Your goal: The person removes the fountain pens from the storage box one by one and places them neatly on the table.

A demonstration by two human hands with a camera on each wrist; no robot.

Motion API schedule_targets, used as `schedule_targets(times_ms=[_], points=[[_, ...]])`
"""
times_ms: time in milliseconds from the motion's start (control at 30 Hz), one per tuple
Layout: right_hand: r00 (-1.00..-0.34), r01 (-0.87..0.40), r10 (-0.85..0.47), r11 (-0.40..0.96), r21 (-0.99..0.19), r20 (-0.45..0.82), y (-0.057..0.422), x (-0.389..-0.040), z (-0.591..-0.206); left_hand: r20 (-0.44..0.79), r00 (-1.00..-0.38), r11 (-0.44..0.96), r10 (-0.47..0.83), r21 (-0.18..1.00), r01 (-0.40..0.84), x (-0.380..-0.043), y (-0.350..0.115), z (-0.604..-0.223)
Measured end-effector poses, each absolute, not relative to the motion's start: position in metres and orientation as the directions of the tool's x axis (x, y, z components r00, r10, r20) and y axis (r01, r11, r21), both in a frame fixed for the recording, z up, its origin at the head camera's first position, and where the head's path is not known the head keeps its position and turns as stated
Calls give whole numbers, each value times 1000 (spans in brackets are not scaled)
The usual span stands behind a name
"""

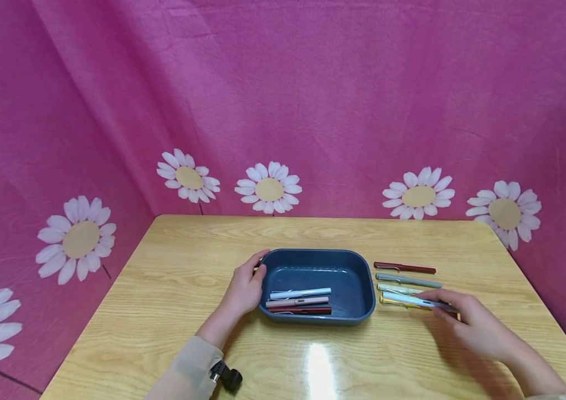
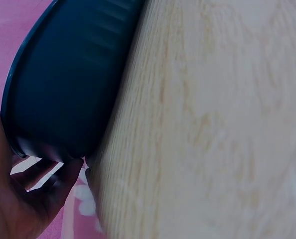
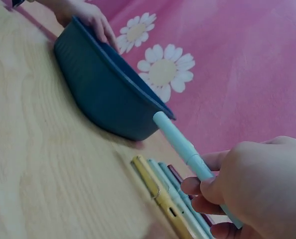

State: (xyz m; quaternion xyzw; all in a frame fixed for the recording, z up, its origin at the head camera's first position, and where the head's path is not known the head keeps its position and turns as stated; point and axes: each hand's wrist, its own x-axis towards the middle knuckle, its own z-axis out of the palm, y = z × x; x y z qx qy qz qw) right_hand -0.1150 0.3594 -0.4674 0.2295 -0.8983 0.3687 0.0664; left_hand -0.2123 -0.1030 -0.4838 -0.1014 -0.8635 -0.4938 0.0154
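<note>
A dark blue rectangular box (image 1: 367, 266) stands on the table with three pens in it: a pale blue pen (image 1: 302, 292), a pinkish pen (image 1: 297, 302) and a dark red pen (image 1: 307, 311). My left hand (image 1: 244, 286) holds the box's left end, fingers bent against its wall in the left wrist view. Between thumb and fingers, my right hand (image 1: 477, 325) pinches a light blue pen (image 3: 178, 139) by its rear part. It hangs above a yellow pen (image 3: 150, 177), its capped end towards the box and apart from the table.
Right of the box, a dark red pen (image 1: 405, 268), a grey-blue pen (image 1: 407, 280) and a pale green pen (image 1: 397, 288) lie in a row with the yellow one. A pink cloth (image 1: 312, 111) with daisies hangs behind the wooden table (image 1: 173, 266).
</note>
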Motion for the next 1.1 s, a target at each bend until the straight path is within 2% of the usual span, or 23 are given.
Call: schedule_targets(times_ms=[233, 633, 933, 1100], points=[[-893, -426, -412, 643, -637, 181, 364, -114, -479, 109, -982, 489, 155, 855, 172, -212, -103, -484], [-893, -438, -397, 654, -617, 213, 362, -113, -493, 116, -981, 488, 154, 854, 178, -214, -103, -486], [-872, -483, -390, 780, -397, 295, 355, -112, -493, 114, -982, 489, 153, 854, 175, -214, -104, -486], [-871, -477, -389, 814, -331, 300, 352, -112, -494, 107, -983, 489, 151, 856, 168, -212, -103, -484]])
